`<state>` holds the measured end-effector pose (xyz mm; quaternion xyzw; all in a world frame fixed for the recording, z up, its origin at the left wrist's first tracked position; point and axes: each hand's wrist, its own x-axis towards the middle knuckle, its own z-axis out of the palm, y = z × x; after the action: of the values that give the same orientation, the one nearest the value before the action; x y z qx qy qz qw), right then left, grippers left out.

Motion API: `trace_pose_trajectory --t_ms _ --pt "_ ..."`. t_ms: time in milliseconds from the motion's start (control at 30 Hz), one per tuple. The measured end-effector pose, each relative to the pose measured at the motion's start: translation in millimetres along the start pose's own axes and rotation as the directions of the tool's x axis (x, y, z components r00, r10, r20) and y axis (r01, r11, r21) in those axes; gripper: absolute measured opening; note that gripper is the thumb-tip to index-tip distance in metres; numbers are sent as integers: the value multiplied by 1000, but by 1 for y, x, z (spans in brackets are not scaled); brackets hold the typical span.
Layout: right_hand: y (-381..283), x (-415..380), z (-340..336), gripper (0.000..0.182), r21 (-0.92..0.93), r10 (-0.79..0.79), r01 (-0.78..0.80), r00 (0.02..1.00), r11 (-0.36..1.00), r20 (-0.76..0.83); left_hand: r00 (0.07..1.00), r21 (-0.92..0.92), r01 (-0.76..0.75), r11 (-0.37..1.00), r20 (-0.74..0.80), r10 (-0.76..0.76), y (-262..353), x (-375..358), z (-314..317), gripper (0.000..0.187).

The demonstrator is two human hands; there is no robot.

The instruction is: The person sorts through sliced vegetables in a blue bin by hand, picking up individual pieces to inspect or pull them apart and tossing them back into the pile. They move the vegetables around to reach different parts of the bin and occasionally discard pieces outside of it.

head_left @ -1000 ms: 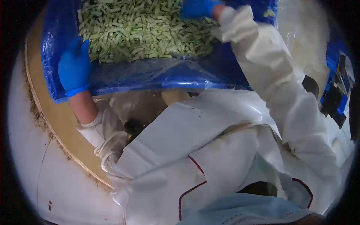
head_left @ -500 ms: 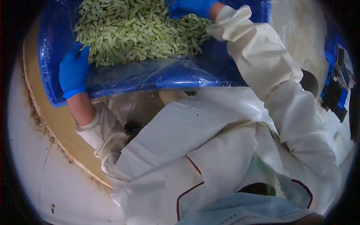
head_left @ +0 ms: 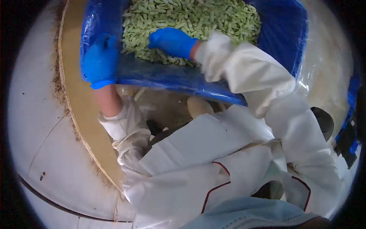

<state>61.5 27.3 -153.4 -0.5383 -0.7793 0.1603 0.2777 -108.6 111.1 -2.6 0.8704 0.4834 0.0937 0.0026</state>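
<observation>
Chopped pale green vegetable pieces point(head_left: 198, 19) lie heaped in a blue tray point(head_left: 284, 23) lined with clear plastic film. My right hand point(head_left: 172, 42), in a blue glove, rests over the near left part of the heap with its fingers bent together; whether a piece is between them is hidden. At the tray's left edge is my left hand point(head_left: 100, 61), also gloved in blue and slightly blurred. Its thumb and fingers curl near the rim, and what they hold, if anything, cannot be made out.
A tan curved board edge point(head_left: 78, 99) runs down the left beside a pale surface point(head_left: 38, 114). White sleeves and a white apron point(head_left: 190, 149) fill the lower middle. Dark and blue items point(head_left: 349, 129) stand at the far right.
The view has shifted, so the tray appears further right. My right hand has moved from the heap's far right side to its near left. My left hand remains by the tray's left edge.
</observation>
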Motion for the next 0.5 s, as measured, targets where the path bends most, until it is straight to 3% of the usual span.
trace_pose_trajectory --t_ms 33,133,233,333,433,467,500 --pt "0 9 14 14 -80 -54 51 998 995 -32 999 -5 1 1000 35 -1 1 -2 1 27" --pt "14 3 47 14 -112 117 -122 992 986 -51 998 -43 22 999 68 -19 -3 -3 7 27" --pt "19 -30 11 16 -137 237 -245 969 960 -73 999 -66 -4 998 42 7 2 -7 4 26" --pt "26 -61 -25 18 -106 505 -499 802 860 319 998 -70 -56 996 -11 56 4 -7 9 26" --pt "22 -96 -55 19 -228 499 -454 669 861 551 996 -128 -84 988 -47 78 9 -7 15 27" --pt "27 -105 -63 19 -237 572 -530 665 814 479 995 -154 -91 984 -55 83 11 -6 17 27" --pt "37 -111 -69 19 -236 636 -597 656 767 407 998 -109 -40 993 44 45 12 -4 19 28"
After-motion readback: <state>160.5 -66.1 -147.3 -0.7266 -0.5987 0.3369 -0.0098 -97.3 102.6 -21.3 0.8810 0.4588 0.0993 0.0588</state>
